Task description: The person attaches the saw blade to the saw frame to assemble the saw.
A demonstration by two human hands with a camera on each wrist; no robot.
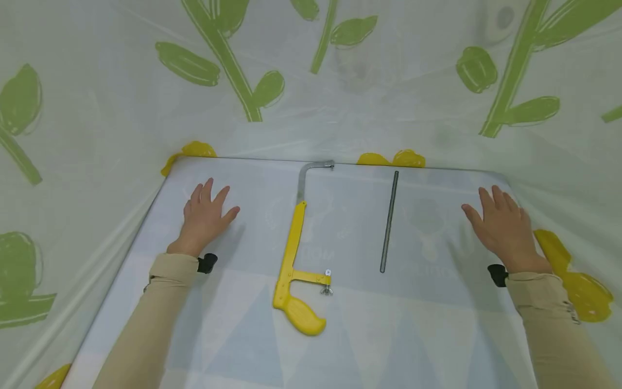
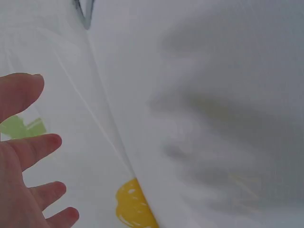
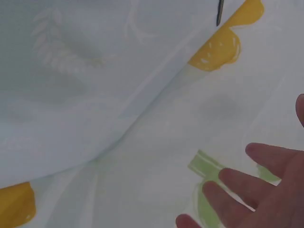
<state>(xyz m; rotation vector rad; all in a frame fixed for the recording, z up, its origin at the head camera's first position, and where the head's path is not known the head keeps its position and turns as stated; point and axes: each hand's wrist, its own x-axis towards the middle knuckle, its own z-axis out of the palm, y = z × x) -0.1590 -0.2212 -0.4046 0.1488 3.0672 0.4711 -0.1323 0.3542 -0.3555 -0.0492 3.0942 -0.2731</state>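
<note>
A yellow hacksaw frame point(image 1: 293, 235) lies on the table, its curved handle toward me and its bent grey metal end at the far edge. A wing nut point(image 1: 326, 290) sits on the short arm near the handle; no blade spans the frame. To its right lies a thin dark grey rod point(image 1: 389, 221), roughly parallel to it. My left hand point(image 1: 200, 221) hovers left of the frame, fingers spread, holding nothing. On the far right my right hand point(image 1: 505, 229) is also spread and bare. The rod's tip point(image 3: 220, 14) shows in the right wrist view.
The table point(image 1: 233, 335) has a pale cover with faint blue triangles. White sheeting point(image 1: 389, 108) printed with green leaves and yellow shapes surrounds its back and sides. Each wrist carries a small black device point(image 1: 207, 263) below a beige sleeve point(image 1: 150, 324).
</note>
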